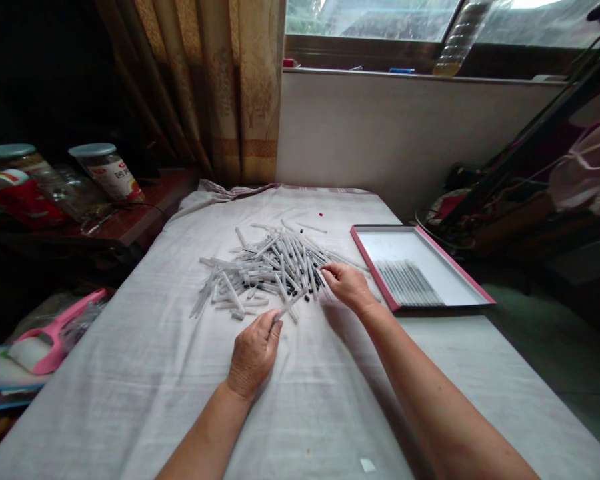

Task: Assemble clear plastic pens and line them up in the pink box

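A loose pile of clear pen parts (280, 260), barrels mixed with small caps and black plugs, lies in the middle of the white cloth. My left hand (255, 350), in front of the pile, is closed on a translucent pen barrel (291, 305) that points up and to the right. At the pile's right edge, my right hand (347, 283) has its thumb and fingers pinched together; what sits between them is too small to make out. To its right, a shallow box with a pink rim (445, 263) holds a row of clear pens (407, 283) laid side by side.
A white cloth (145, 373) covers the table. A small red piece (321, 215) lies beyond the pile, and a white scrap (367, 465) near the front. Jars (107, 173) stand on a side table at left, above a pink-handled object (55, 333). A curtain (225, 93) hangs behind.
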A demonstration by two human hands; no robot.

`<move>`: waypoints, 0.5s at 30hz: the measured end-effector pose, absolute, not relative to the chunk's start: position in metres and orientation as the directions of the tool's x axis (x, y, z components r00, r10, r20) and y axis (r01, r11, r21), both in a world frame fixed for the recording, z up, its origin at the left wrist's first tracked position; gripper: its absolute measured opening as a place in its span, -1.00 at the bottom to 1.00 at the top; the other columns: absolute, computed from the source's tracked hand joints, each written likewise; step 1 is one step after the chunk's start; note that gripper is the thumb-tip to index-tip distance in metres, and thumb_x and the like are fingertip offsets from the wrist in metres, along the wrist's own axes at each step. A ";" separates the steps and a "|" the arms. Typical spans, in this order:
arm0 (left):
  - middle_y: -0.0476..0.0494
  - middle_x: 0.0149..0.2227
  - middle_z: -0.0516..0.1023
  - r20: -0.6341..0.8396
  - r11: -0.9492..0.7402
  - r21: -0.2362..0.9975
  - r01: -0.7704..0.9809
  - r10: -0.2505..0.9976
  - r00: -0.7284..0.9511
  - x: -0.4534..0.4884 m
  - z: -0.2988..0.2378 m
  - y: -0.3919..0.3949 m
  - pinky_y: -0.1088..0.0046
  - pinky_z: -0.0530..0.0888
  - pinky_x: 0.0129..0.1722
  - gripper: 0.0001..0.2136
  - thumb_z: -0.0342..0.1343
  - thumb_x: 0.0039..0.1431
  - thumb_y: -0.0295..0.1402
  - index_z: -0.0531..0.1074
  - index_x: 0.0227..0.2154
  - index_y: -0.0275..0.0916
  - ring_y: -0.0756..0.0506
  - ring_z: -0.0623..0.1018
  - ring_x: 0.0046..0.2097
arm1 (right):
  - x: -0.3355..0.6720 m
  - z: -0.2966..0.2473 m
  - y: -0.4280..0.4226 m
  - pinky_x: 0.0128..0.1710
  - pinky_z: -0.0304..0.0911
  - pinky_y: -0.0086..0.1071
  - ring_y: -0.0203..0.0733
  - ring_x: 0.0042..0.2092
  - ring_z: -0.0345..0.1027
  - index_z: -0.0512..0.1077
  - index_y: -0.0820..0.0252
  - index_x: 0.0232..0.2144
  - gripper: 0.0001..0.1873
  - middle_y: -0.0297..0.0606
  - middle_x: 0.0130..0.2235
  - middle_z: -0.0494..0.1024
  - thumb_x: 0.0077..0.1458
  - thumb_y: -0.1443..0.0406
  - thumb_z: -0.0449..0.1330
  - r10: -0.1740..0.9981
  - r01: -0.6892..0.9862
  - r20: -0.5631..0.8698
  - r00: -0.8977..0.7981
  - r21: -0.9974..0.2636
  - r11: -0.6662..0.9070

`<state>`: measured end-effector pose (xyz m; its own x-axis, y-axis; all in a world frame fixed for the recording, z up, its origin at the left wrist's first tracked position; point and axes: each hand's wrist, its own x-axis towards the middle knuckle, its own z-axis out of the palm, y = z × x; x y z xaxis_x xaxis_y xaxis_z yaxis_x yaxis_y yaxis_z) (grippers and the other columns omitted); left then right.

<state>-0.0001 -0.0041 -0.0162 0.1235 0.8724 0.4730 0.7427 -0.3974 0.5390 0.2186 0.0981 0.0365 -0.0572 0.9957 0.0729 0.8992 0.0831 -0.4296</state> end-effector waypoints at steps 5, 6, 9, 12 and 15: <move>-0.15 -0.20 0.63 0.404 -0.366 0.622 0.692 0.907 0.116 0.000 -0.017 -0.002 0.41 0.52 -0.16 -0.77 -0.04 0.31 -0.30 0.47 -0.10 -0.20 -0.11 0.62 -0.18 | 0.218 0.043 0.120 -0.18 0.33 -0.30 -0.02 -0.10 0.51 0.60 0.12 -0.21 -0.69 -0.06 -0.13 0.62 0.19 0.21 0.07 0.999 0.999 -0.048 -0.021 -0.047 0.018; -0.15 -0.20 0.63 0.394 -0.359 0.630 0.688 0.912 0.115 0.000 -0.017 -0.002 0.41 0.52 -0.16 -0.77 -0.04 0.31 -0.30 0.47 -0.10 -0.20 -0.11 0.62 -0.18 | 0.215 0.043 0.122 -0.18 0.33 -0.29 -0.01 -0.09 0.51 0.60 0.14 -0.21 -0.69 -0.03 -0.12 0.62 0.18 0.22 0.08 0.998 0.999 -0.063 -0.024 -0.029 0.022; -0.16 -0.17 0.64 0.374 -0.343 0.642 0.686 0.921 0.110 0.000 -0.018 -0.002 0.40 0.53 -0.15 -0.75 -0.03 0.30 -0.30 0.48 -0.09 -0.20 -0.12 0.62 -0.16 | 0.208 0.042 0.128 -0.16 0.34 -0.26 0.05 -0.07 0.50 0.59 0.22 -0.17 -0.69 0.06 -0.11 0.61 0.15 0.26 0.11 0.993 1.000 -0.113 -0.018 0.017 0.020; -0.17 -0.15 0.64 0.366 -0.336 0.643 0.688 0.924 0.109 -0.001 -0.019 -0.002 0.39 0.53 -0.13 -0.74 -0.02 0.29 -0.29 0.48 -0.07 -0.20 -0.13 0.62 -0.14 | 0.203 0.041 0.136 -0.16 0.35 -0.23 0.08 -0.06 0.50 0.59 0.29 -0.16 -0.69 0.15 -0.14 0.61 0.12 0.33 0.12 0.987 0.999 -0.160 -0.002 0.044 0.009; -0.16 -0.14 0.64 0.358 -0.331 0.650 0.684 0.928 0.109 -0.002 -0.019 -0.002 0.39 0.53 -0.11 -0.73 -0.02 0.28 -0.28 0.48 -0.06 -0.19 -0.13 0.62 -0.13 | 0.200 0.043 0.139 -0.17 0.35 -0.22 0.08 -0.06 0.51 0.58 0.28 -0.14 -0.67 0.15 -0.13 0.61 0.10 0.40 0.09 0.982 0.998 -0.187 -0.035 0.040 0.043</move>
<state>-0.0019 -0.0018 -0.0185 0.1087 0.9276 0.3575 0.6844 -0.3307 0.6498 0.2004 0.1386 0.0434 -0.0346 0.9818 -0.1868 0.9983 0.0428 0.0402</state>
